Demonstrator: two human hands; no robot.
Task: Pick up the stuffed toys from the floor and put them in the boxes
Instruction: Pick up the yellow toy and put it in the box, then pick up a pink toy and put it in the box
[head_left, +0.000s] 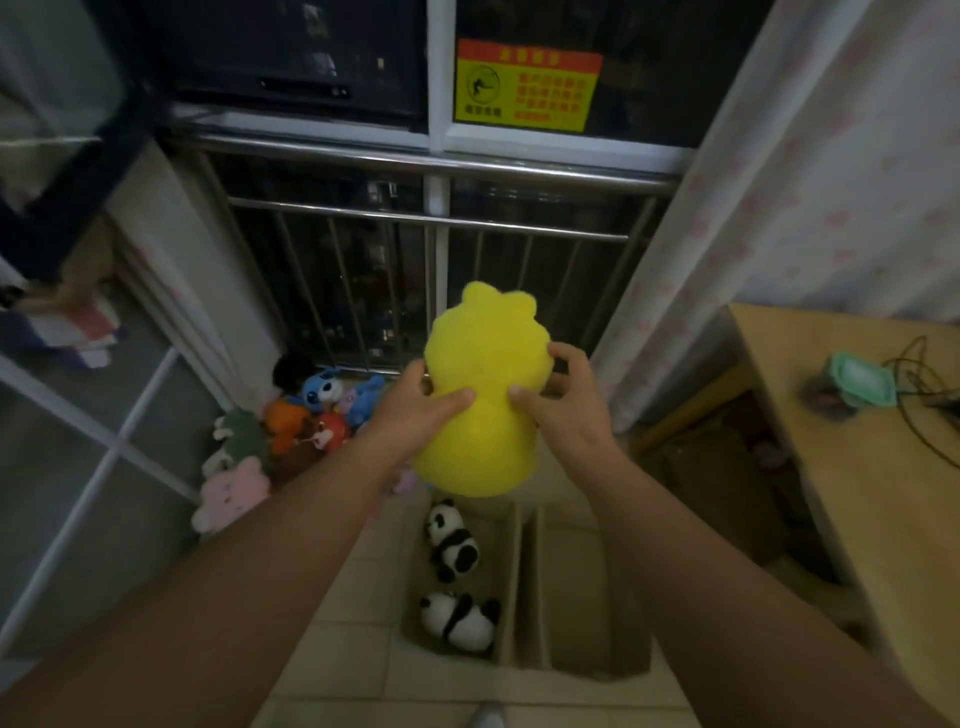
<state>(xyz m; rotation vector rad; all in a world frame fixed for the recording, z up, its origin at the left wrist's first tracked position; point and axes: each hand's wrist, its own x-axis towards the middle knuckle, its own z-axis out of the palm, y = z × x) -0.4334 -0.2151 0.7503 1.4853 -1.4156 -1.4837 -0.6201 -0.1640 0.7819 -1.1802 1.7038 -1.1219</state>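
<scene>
Here, held up in the air between both hands: a big, bright-yellow, fuzzy stuffed toy (483, 395), rounded like a gourd, clear of the floor and above the far end of two boxes. Left hand (421, 410) curled around its left side, thumb pressing on the near face, fingers wrapped behind. Right hand (566, 400) gripping the right side likewise, thumb on the near face, fingers bent over the edge. Below, on the pale tiled floor (358, 639), two open beige cardboard boxes just beside each other: left box (511, 571) holding a black-and-white far panda (452, 540) and a matching near panda (460, 621); right box (587, 613) alongside it. Farther left on the floor, by the metal window railing (415, 218), a heap of small soft toys: blue plush (324, 387), orange plush (283, 421), red plush (332, 428), dark-green plush (241, 436), pink plush (234, 493). At the right, a light wooden desk (831, 467) carrying dark cables.
</scene>
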